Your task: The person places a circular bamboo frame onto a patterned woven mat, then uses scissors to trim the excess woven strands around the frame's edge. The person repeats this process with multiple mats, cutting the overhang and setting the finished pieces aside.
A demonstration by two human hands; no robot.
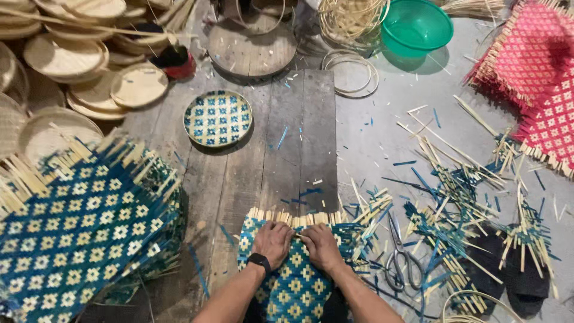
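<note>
Both hands press flat on a blue and pale woven mat (293, 281) that lies on the floor at the bottom middle of the view: the left hand (272, 241), with a black band at its wrist, and the right hand (321, 245) sit side by side, nearly touching, fingers curled down onto the weave just below the mat's far edge, gripping nothing else. That far edge is ragged with loose pale strip ends pointing away from the person. Beyond it runs a dark wooden board (281, 149), mostly bare apart from scattered blue and pale offcuts, up to a small round woven tray (217, 118) in the same blue pattern. Just right of the mat lie scissors (399, 258) among a heap of cut strips (454, 227), which crowds the right side. On the left a large stack of blue woven mats (78, 233) comes near the mat's left edge, leaving a narrow strip of board between. Farther off sit plain round trays (72, 66), a green basin (417, 27) and red woven mats (538, 72).
</note>
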